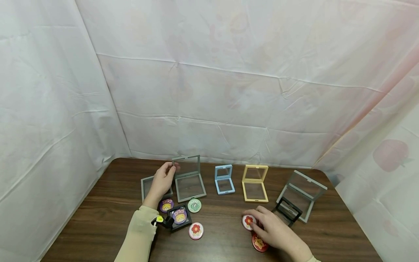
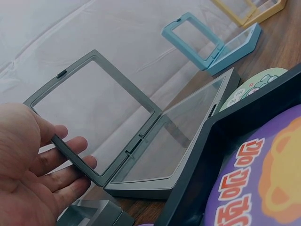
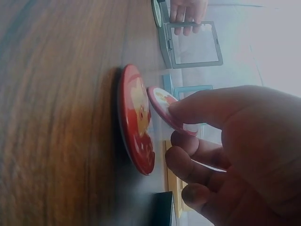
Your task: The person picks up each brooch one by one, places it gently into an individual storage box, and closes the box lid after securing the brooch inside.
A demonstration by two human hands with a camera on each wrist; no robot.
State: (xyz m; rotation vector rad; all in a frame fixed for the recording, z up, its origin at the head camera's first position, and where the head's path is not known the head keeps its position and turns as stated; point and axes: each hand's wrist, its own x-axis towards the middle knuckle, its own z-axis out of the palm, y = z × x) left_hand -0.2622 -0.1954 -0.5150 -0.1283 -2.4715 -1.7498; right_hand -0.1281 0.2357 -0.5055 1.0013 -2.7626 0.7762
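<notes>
My left hand (image 1: 162, 179) grips the raised lid's left edge on a grey display frame (image 2: 141, 188), thumb on one side and fingers on the other. The frame's clear film panels show nothing between them. My right hand (image 1: 270, 227) pinches a white round badge with a red flower (image 1: 248, 221) between thumb and fingers. In the right wrist view that badge tilts just above a red round badge (image 3: 135, 120), which lies on the table. Close to my left forearm, a black frame (image 2: 188, 165) has a purple bear badge (image 1: 179, 216) on it.
Blue (image 1: 224, 185) and yellow (image 1: 255, 200) frames stand with lids raised at the back. At right, a small black frame (image 1: 296, 211) overlaps a grey one (image 1: 309, 211). A green badge (image 1: 194, 205), another flower badge (image 1: 196, 231) and a purple badge (image 1: 166, 205) lie on the wooden table (image 1: 216, 251).
</notes>
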